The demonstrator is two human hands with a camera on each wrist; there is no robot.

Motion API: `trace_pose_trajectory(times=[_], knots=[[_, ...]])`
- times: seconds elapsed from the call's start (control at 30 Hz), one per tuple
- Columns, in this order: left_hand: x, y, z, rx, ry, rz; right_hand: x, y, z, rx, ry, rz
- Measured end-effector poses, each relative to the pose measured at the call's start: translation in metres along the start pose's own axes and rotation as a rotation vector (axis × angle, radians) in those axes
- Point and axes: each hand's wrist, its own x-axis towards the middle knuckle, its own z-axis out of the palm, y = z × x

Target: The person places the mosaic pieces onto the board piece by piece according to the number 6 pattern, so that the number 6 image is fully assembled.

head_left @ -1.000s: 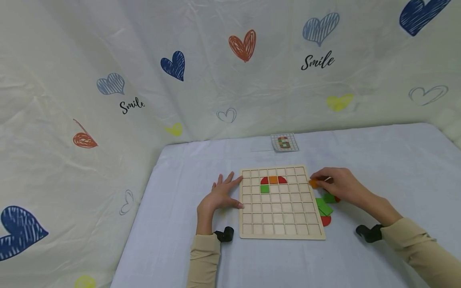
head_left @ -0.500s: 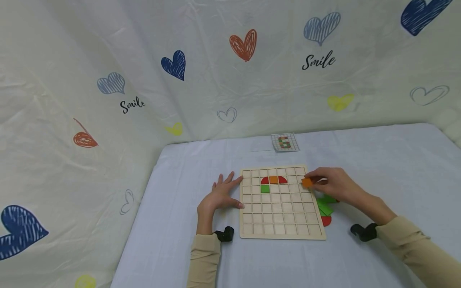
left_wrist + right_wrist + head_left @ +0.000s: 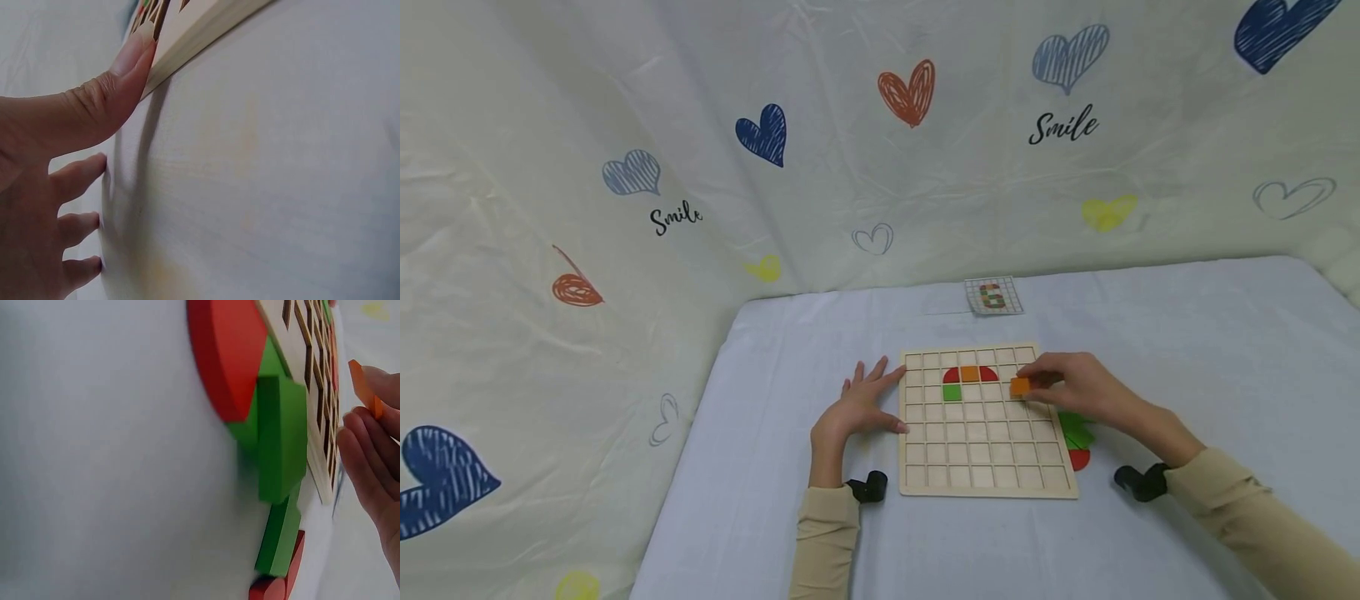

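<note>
My right hand [image 3: 1071, 385] pinches an orange square tile [image 3: 1019, 387] between thumb and fingers, over the right part of the wooden grid board [image 3: 977, 475]. In the right wrist view the orange tile [image 3: 362, 387] is tilted, apart from the board. Set in the board's upper cells are a red quarter-round tile [image 3: 951, 376], an orange tile [image 3: 969, 374], a second red quarter-round [image 3: 988, 374] and a green square [image 3: 952, 392] below the first. My left hand [image 3: 856, 408] is spread at the board's left edge, its thumb [image 3: 125, 69] touching the rim and other fingertips on the cloth.
Several loose green tiles [image 3: 281, 437] and red tiles [image 3: 231, 356] lie heaped along the board's right edge. A printed pattern card [image 3: 994, 297] lies at the back of the white-clothed table. Black wrist cameras [image 3: 1142, 482] sit at both cuffs. A heart-printed sheet [image 3: 820, 183] hangs behind.
My right hand has carried the orange tile leftward from beside the board's right edge to over its cells. The left hand has stayed in place.
</note>
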Motion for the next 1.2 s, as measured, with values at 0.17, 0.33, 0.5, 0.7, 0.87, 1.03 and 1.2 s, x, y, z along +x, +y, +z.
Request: trace_pose_trajectory(times=[0.17, 0.33, 0.5, 0.7, 0.87, 1.03, 1.2], knots=[[0.000, 0.000, -0.001, 0.009, 0.000, -0.003, 0.005, -0.006, 0.004, 0.024, -0.006, -0.035], [0.000, 0.001, -0.002, 0.018, -0.003, -0.007, 0.011, -0.013, 0.009, 0.055, -0.030, -0.031], [0.000, 0.001, -0.002, 0.014, -0.002, -0.005, 0.018, -0.018, 0.016, 0.075, -0.038, -0.072], [0.000, 0.001, -0.001, 0.010, -0.002, 0.000, 0.024, -0.022, 0.024, 0.110, -0.065, -0.110], [0.000, 0.001, -0.001, 0.005, -0.001, 0.002, 0.030, -0.027, 0.033, 0.095, -0.077, -0.133], [0.000, 0.002, -0.002, 0.005, -0.007, -0.003, 0.034, -0.032, 0.042, 0.103, -0.108, -0.170], [0.001, 0.001, -0.001, -0.004, -0.010, -0.007, 0.038, -0.036, 0.048, 0.096, -0.116, -0.202]])
